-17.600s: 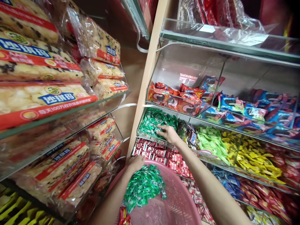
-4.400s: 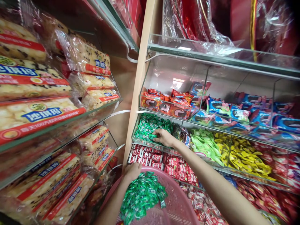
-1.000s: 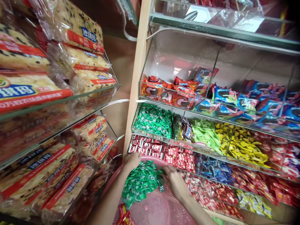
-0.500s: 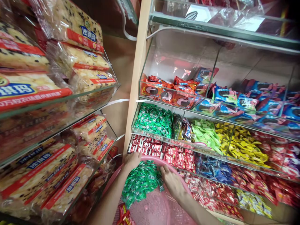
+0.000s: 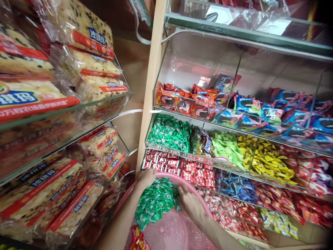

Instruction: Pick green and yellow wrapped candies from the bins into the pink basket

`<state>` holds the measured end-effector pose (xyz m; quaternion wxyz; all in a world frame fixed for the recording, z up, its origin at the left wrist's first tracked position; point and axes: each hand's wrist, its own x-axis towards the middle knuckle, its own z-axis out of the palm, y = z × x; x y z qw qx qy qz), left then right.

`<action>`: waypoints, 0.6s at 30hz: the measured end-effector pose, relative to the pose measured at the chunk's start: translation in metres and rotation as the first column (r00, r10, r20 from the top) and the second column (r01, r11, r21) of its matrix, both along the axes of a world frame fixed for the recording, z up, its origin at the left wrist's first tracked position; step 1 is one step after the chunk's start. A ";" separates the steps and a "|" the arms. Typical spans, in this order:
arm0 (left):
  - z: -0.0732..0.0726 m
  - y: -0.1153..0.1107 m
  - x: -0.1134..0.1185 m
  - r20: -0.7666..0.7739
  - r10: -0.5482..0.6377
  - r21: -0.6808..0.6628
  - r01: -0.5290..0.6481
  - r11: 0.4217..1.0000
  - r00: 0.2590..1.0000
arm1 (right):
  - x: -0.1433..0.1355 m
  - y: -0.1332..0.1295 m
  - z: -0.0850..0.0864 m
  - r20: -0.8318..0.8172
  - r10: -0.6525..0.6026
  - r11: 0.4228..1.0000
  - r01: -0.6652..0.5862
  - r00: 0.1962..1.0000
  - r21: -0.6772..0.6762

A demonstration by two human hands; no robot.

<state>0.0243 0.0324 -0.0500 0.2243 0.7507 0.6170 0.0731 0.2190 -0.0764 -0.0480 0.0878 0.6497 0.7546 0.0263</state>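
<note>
A pink plastic mesh basket (image 5: 169,236) is below me, its far rim close to the lower shelves. Small green-wrapped sweets (image 5: 156,201) are heaped against its far wall, and a few red-wrapped sweets (image 5: 139,239) lie at its near left. My left hand (image 5: 146,180) is closed over the far left rim; part of its fingers is hidden. Along the right inner side of the basket is my right hand (image 5: 189,199). Its fingers are bent at the edge of the green heap, and their tips are hidden, so what they grip does not show.
A glass-fronted bin of the same green sweets (image 5: 170,133) sits above the basket. Red-and-white packets (image 5: 161,161), green strips (image 5: 227,147) and yellow packets (image 5: 267,159) fill neighbouring bins. Wrapped pastry bars (image 5: 67,191) stack on left glass shelves. A wooden upright (image 5: 151,69) divides the racks.
The shelves sit very slightly further left in view. Both hands, the basket and the heap of green sweets look nearly the same as before.
</note>
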 end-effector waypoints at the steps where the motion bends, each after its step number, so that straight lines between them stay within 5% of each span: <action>1: 0.000 0.000 0.000 0.002 -0.003 0.003 0.003 1.000 1.000 | 0.000 -0.001 0.000 -0.009 -0.006 1.000 0.005 1.000 -0.004; 18: 0.000 -0.001 -0.001 0.004 -0.006 0.004 0.006 1.000 1.000 | 0.003 0.001 -0.005 -0.164 0.017 0.998 -0.027 0.986 -0.058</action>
